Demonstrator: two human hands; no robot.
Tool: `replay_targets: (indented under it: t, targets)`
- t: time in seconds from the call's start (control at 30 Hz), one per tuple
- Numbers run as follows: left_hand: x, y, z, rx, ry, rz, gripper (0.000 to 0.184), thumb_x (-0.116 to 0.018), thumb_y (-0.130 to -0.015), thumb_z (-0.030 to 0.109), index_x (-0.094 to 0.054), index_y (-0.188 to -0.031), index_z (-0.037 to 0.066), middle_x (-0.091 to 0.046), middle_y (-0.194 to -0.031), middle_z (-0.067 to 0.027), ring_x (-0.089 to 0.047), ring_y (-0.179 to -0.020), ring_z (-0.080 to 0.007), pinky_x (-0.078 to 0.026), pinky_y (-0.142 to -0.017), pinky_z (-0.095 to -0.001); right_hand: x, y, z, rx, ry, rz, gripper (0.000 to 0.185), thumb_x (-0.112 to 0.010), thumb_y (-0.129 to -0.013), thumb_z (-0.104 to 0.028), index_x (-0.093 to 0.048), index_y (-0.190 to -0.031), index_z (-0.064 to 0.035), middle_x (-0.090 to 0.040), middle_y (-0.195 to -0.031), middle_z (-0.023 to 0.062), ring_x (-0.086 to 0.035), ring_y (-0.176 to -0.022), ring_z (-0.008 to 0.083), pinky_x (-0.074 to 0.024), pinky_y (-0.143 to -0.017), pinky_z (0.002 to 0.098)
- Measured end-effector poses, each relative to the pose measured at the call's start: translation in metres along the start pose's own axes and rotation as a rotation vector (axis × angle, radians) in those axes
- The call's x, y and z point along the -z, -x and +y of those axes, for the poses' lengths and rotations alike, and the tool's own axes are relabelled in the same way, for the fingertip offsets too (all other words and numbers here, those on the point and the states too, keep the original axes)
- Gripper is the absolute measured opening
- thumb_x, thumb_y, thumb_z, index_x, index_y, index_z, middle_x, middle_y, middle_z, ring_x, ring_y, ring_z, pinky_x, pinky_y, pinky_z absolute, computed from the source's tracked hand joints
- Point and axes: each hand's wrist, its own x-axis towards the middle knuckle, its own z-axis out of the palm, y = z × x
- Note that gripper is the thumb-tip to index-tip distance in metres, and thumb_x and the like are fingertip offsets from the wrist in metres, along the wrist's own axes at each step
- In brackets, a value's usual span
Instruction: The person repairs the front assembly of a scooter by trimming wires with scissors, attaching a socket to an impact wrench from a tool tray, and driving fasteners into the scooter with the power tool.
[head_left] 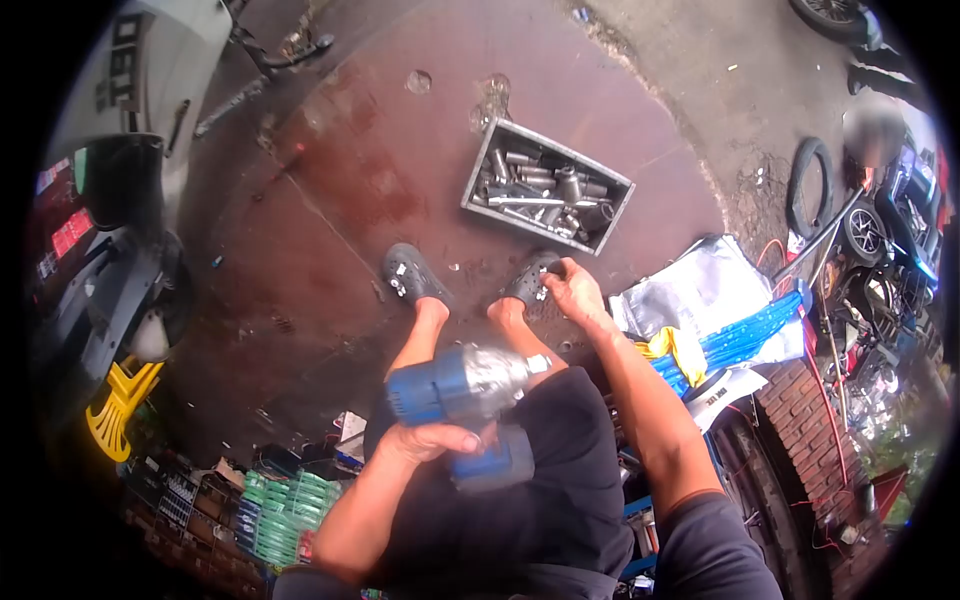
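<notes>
My left hand [428,441] is wrapped round the handle of a blue cordless impact wrench [462,385], held over my lap. Its silver nose and bare square drive point to the right; the wrench is slightly blurred. Stretched forward, my right hand [575,291] is above my right shoe, with thumb and fingers pinched together. Whatever lies between those fingertips, if anything, is too small to make out. Just beyond that hand sits a grey metal box [533,228] on the ground, filled with sockets [568,186] and a long shiny bar or wrench.
Dark clogs [412,273] are on my feet on the reddish floor. To the right lie a silver sheet [690,290] and blue plastic [750,335]. A tire [810,185] and motorbikes stand farther right. A yellow plastic object [120,405] and green packs [290,515] are at left.
</notes>
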Motion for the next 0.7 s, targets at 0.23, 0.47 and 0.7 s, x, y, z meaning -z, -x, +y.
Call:
replay_targets:
  t: [0.23,0.47,0.7]
  targets:
    - [0.091,-0.037,-0.020,0.021,0.133,0.137,0.063,-0.076,-0.062,0.012,-0.049,-0.117,-0.005,-0.058,-0.076,-0.0106,-0.058,-0.063,-0.0205,-0.049,-0.061,-0.0330,-0.054,-0.074,0.096,-0.096,0.128,0.213,0.042,-0.063,-0.084,-0.031,-0.059,-0.112,0.0001,-0.065,-0.105,0.0245,-0.061,-0.102,0.0401,-0.0474,-0.088,0.0433]
    - [0.099,-0.063,-0.006,0.004,0.181,0.080,0.058,-0.073,-0.064,0.009,-0.051,-0.116,-0.005,-0.056,-0.074,-0.0104,-0.056,-0.067,-0.0210,-0.046,-0.067,-0.0335,-0.053,-0.138,0.047,0.157,0.163,0.395,0.028,-0.063,-0.085,-0.021,-0.057,-0.104,-0.0015,-0.058,-0.103,0.0227,-0.057,-0.099,0.0413,-0.0466,-0.084,0.0495]
    - [0.099,-0.075,0.006,0.020,0.088,0.177,0.061,-0.070,-0.066,0.008,-0.049,-0.121,-0.006,-0.057,-0.078,-0.0104,-0.056,-0.068,-0.0207,-0.046,-0.067,-0.0327,-0.066,-0.170,0.020,-0.044,0.081,0.483,0.033,-0.065,-0.085,-0.022,-0.057,-0.111,-0.0033,-0.057,-0.110,0.0214,-0.056,-0.105,0.0393,-0.0474,-0.086,0.0486]
